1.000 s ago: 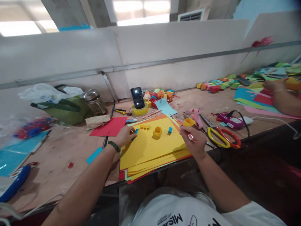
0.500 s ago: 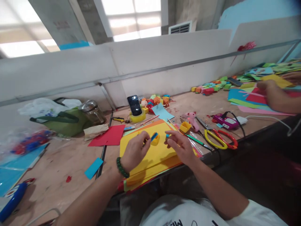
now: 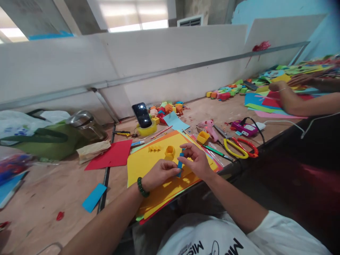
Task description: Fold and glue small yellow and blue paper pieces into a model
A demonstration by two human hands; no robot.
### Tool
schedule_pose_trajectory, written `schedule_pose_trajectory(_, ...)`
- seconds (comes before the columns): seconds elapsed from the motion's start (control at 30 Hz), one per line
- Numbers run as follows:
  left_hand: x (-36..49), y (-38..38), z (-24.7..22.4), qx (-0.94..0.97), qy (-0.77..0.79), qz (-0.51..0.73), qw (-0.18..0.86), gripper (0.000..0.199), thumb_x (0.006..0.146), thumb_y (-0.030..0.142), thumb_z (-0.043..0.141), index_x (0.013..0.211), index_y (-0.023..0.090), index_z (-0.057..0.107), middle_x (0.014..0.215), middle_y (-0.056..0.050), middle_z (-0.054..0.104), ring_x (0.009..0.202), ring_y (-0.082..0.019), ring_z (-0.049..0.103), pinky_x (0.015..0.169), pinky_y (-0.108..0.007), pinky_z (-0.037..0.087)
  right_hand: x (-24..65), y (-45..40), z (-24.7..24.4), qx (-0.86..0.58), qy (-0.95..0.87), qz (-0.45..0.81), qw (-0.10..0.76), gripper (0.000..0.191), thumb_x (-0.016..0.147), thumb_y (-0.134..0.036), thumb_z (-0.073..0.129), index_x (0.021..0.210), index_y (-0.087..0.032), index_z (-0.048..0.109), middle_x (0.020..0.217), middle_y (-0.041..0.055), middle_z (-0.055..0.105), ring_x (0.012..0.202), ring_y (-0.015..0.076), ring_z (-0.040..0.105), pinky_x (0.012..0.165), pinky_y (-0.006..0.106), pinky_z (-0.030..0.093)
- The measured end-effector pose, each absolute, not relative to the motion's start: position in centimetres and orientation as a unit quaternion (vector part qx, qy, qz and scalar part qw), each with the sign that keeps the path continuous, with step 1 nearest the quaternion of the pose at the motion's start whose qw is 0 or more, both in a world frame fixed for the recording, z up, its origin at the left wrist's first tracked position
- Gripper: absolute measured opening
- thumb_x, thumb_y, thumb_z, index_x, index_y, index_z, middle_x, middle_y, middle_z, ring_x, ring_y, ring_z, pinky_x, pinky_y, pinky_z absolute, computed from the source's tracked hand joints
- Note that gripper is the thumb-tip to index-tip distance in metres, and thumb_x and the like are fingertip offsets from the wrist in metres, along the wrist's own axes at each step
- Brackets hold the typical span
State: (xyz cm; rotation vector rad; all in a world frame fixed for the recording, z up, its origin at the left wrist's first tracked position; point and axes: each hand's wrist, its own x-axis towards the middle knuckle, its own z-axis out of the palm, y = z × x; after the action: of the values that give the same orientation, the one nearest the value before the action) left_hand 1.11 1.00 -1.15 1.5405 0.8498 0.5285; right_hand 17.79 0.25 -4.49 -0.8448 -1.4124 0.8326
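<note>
Between my two hands, over the stack of yellow paper, is a narrow blue paper strip. My left hand pinches its lower end, thumb and finger closed. At the upper end, my right hand has its thumb and fingers closed on the same strip. Just beyond the hands stands a small yellow paper box, open at the top. A zigzag-folded yellow paper strip lies left of it on the stack. Another yellow paper box sits past my right hand.
Right of the stack lie scissors, a pink glue gun, a green pencil-like tool and a purple power strip. A phone leans on a tape roll. A co-worker's hands are over coloured paper at right.
My hands have come together at the blue strip, the left moving right and down from beside the yellow box. The zigzag yellow strip is now uncovered. The camera view has shifted.
</note>
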Motion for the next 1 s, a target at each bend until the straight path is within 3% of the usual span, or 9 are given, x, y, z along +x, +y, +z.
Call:
schedule_pose_trajectory(0.1, 1.2, 0.6, -1.3, 0.637, 0.387, 0.241, 0.622, 0.04, 0.061, 0.053, 0.075, 0.053, 0.016, 0.063, 0.045, 0.003, 0.05, 0.044, -0.008, 0.039, 0.045, -0.023, 0.029, 17.9, 0.0, -4.9, -0.353, -0.654, 0.32, 0.588, 0.032, 0.08, -0.028, 0.066, 0.11, -0.021, 0.055, 0.067, -0.0045, 0.058, 0.061, 0.0112, 0.059, 0.061, 0.025, 0.051)
schedule_pose_trajectory(0.23, 1.3, 0.8, -0.8, 0.551, 0.418, 0.342, 0.636, 0.036, 0.058, 0.046, 0.079, 0.052, 0.015, 0.062, 0.048, 0.002, 0.053, 0.047, -0.008, 0.043, 0.048, -0.022, 0.033, 18.3, -0.5, -4.9, -0.335, -0.695, 0.196, 0.605, 0.022, 0.09, -0.021, 0.053, 0.112, -0.024, 0.057, 0.091, 0.003, 0.064, 0.082, 0.0144, 0.064, 0.074, 0.029, 0.054)
schedule_pose_trajectory(0.33, 1.0, 1.2, -0.8, 0.496, 0.422, 0.396, 0.648, 0.031, 0.053, 0.038, 0.083, 0.058, 0.015, 0.063, 0.053, 0.003, 0.056, 0.051, -0.007, 0.046, 0.051, -0.02, 0.035, 18.3, -0.9, -4.3, -0.294, -0.763, 0.11, 0.565, 0.023, 0.089, -0.014, 0.051, 0.107, -0.025, 0.061, 0.098, 0.0057, 0.062, 0.093, 0.0167, 0.062, 0.081, 0.031, 0.054)
schedule_pose_trajectory(0.5, 0.9, 1.3, -1.2, 0.49, 0.413, 0.392, 0.66, 0.033, 0.051, 0.038, 0.084, 0.06, 0.015, 0.062, 0.056, 0.004, 0.057, 0.053, -0.007, 0.048, 0.053, -0.02, 0.037, 17.9, -1.0, -4.2, -0.269, -0.807, 0.051, 0.523, 0.018, 0.087, -0.013, 0.055, 0.097, -0.024, 0.065, 0.093, 0.0058, 0.058, 0.084, 0.0152, 0.061, 0.07, 0.027, 0.056)
schedule_pose_trajectory(0.67, 1.1, 1.0, -1.2, 0.508, 0.42, 0.409, 0.631, 0.035, 0.05, 0.04, 0.083, 0.058, 0.015, 0.06, 0.053, 0.004, 0.055, 0.052, -0.008, 0.046, 0.053, -0.02, 0.037, 17.9, -0.7, -4.8, -0.261, -0.803, 0.051, 0.533, 0.017, 0.089, -0.013, 0.056, 0.094, -0.024, 0.068, 0.088, 0.005, 0.059, 0.08, 0.0144, 0.06, 0.068, 0.026, 0.054)
schedule_pose_trajectory(1.0, 1.3, 0.6, -1.2, 0.55, 0.429, 0.44, 0.565, 0.029, 0.055, 0.041, 0.079, 0.061, 0.016, 0.064, 0.056, 0.002, 0.058, 0.057, -0.011, 0.05, 0.058, -0.024, 0.041, 17.8, -0.6, -4.1, -0.312, -0.766, 0.184, 0.531, 0.013, 0.091, -0.025, 0.055, 0.084, -0.02, 0.065, 0.079, 0.0032, 0.059, 0.074, 0.0136, 0.06, 0.065, 0.025, 0.052)
